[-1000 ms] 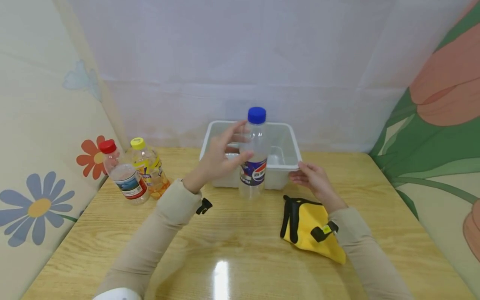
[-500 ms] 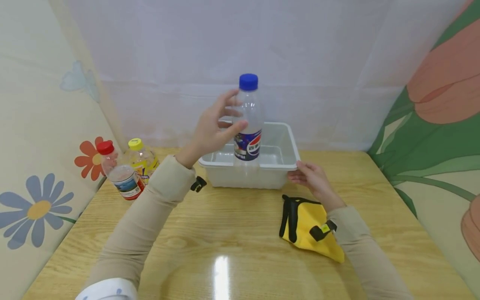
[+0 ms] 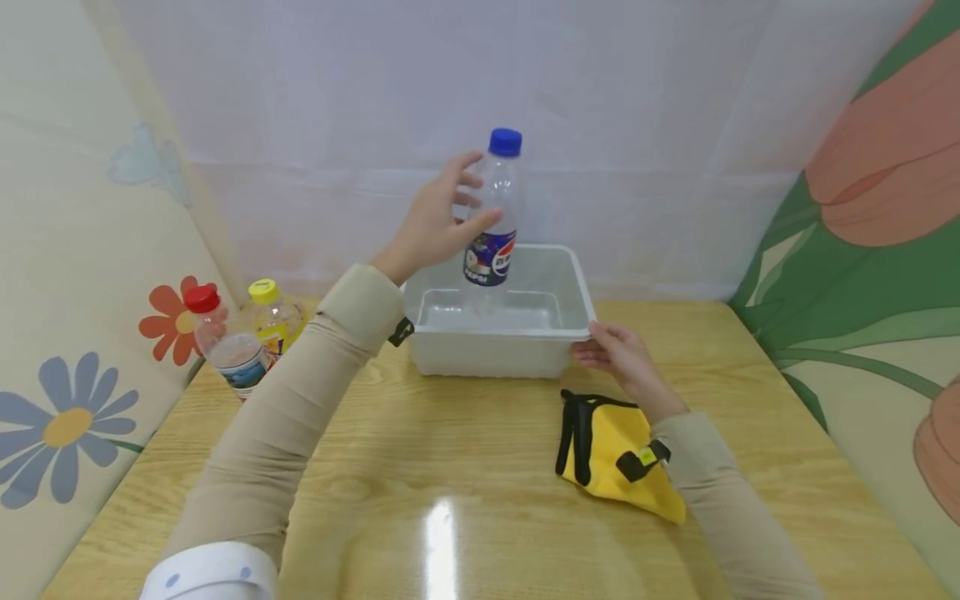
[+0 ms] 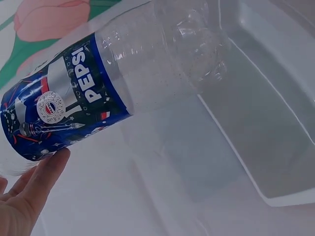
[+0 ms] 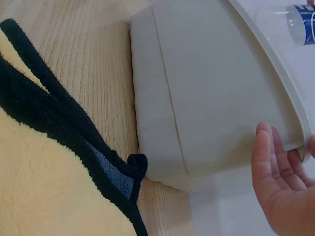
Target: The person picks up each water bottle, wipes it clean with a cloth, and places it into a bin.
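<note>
My left hand holds a clear Pepsi bottle with a blue cap, fingers curled round its upper part. The bottle is nearly upright above a white plastic bin; its base looks level with the bin's opening. In the left wrist view the Pepsi bottle shows its label, with the bin beyond its base. At the bin's front right corner, my right hand pinches the rim. In the right wrist view this hand has its fingers under the rim of the bin.
A yellow cloth with black edging lies before the bin, under my right wrist. At the left stand a red-capped bottle and a yellow-capped bottle, partly behind my left sleeve. A white curtain hangs behind the wooden table.
My left hand has lifted the Pepsi bottle from in front of the bin, up and away from me, to over its opening. My right hand stays on the rim.
</note>
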Motion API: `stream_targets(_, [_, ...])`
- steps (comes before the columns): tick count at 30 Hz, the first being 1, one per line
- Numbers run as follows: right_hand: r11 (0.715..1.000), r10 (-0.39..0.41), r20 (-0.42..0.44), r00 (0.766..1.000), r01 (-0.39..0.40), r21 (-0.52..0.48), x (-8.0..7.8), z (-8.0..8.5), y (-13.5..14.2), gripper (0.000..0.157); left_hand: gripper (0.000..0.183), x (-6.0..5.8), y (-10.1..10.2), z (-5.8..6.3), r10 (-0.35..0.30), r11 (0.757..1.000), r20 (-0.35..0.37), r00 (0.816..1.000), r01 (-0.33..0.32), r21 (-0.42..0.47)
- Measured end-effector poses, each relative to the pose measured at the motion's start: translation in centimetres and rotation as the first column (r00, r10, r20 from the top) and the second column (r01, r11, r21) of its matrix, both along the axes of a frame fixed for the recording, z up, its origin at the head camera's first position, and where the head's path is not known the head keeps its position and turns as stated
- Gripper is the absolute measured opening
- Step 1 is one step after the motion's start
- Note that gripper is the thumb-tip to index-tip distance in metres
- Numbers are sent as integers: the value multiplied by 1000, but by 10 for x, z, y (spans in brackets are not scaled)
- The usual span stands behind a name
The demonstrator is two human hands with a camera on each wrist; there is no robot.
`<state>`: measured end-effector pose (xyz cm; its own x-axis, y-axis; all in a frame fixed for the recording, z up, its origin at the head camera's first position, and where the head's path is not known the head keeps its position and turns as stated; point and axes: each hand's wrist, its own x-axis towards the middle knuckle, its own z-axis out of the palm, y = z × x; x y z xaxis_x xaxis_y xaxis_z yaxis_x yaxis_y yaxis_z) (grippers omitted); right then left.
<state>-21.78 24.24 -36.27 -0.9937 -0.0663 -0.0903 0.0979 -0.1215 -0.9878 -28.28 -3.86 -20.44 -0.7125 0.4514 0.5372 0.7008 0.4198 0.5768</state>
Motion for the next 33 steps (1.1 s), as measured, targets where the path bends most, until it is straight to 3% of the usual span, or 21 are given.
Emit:
stream_targets(9, [1000,-1,-3,1000,1,-4,5,1,-1,20,74,-22,19,1,12,979,54,998,-1,-202])
stream_targets(14, [1000,-12,-7,1000,12,-6,7,0,-1,17,73,-31,29,-3,20,965,93,996,5,-261])
stream_targets(24, [999,-34,-1,999,34,13,11,-1,-4,22,68,-49,48,-21,12,949,171,985,43,-313])
stream_targets(33, [998,-44,-2,999,44,45,10,-2,-8,27,70,-62,61,-25,56,943,299,953,48,-329])
